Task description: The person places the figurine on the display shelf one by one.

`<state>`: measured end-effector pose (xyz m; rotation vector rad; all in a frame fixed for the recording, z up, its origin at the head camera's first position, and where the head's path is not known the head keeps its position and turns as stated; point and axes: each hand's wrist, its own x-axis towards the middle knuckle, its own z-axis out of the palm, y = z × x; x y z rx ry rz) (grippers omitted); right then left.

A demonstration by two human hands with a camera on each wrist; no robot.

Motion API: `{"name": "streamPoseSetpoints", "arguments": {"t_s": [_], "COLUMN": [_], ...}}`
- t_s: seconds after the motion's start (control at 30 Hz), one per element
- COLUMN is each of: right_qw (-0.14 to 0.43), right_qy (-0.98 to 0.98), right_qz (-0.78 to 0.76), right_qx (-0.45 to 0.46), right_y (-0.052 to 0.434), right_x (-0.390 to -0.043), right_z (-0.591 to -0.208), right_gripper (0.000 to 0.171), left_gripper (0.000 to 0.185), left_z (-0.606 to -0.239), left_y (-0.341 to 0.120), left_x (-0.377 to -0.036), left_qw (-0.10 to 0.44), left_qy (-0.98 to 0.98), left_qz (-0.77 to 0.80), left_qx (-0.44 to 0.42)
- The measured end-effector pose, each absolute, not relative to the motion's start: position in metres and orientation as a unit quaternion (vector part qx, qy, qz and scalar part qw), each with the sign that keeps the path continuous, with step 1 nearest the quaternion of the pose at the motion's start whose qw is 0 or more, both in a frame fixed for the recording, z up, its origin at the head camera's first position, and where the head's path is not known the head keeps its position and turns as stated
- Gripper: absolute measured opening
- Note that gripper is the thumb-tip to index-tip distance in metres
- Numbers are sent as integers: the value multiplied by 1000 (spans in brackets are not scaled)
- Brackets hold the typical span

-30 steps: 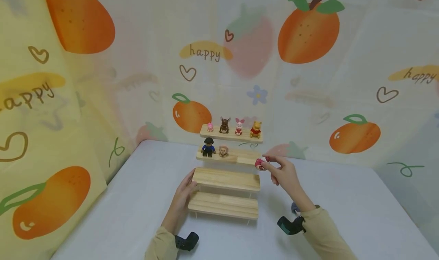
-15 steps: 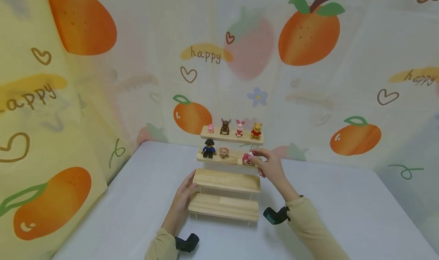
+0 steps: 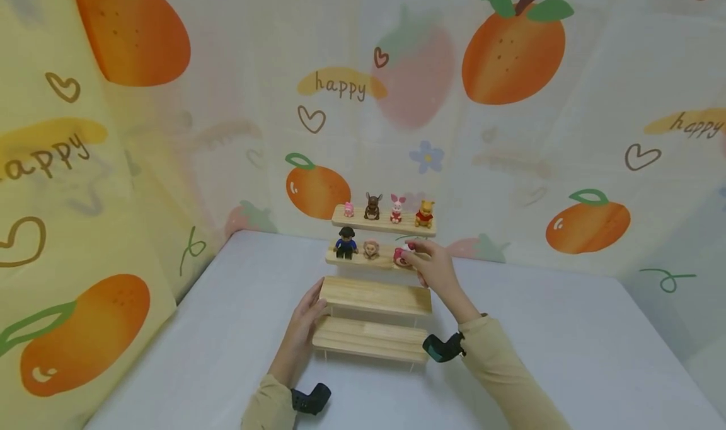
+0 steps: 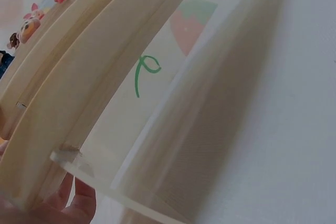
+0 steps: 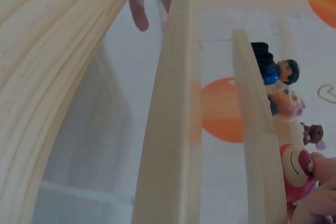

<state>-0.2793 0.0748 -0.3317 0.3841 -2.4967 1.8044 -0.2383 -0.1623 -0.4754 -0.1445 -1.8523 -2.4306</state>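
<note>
Near the frame centre, the right hand (image 3: 433, 267) pinches a pink figure (image 3: 401, 257) on the second tier of the wooden shelf (image 3: 374, 296). The left hand (image 3: 309, 313), fingers straight, rests against the left end of the third tier.
</note>
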Motion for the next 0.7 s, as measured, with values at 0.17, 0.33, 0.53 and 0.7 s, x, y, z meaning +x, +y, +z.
{"name": "streamPoseSetpoints", "arguments": {"t_s": [0.17, 0.33, 0.53, 0.7], "right_qw": [13, 32, 42, 51], "right_qy": [-801, -818, -818, -817], "right_qz": [585, 561, 562, 561], "right_qx": [122, 121, 115, 122], "right_y": [72, 70, 65, 63], "right_x": [-289, -301, -302, -302], "right_z": [-343, -357, -362, -364], "right_gripper": [32, 33, 30, 31], "left_gripper": [59, 59, 58, 57], "left_z": [-476, -476, -476, -477], "left_y": [-163, -162, -162, -162], "left_x": [-239, -240, -239, -239], "left_qw": [35, 40, 46, 55], "left_qy": [-602, -607, -615, -622], "left_qz": [-796, -792, -785, -779], "left_qx": [-43, -46, -54, -57]}}
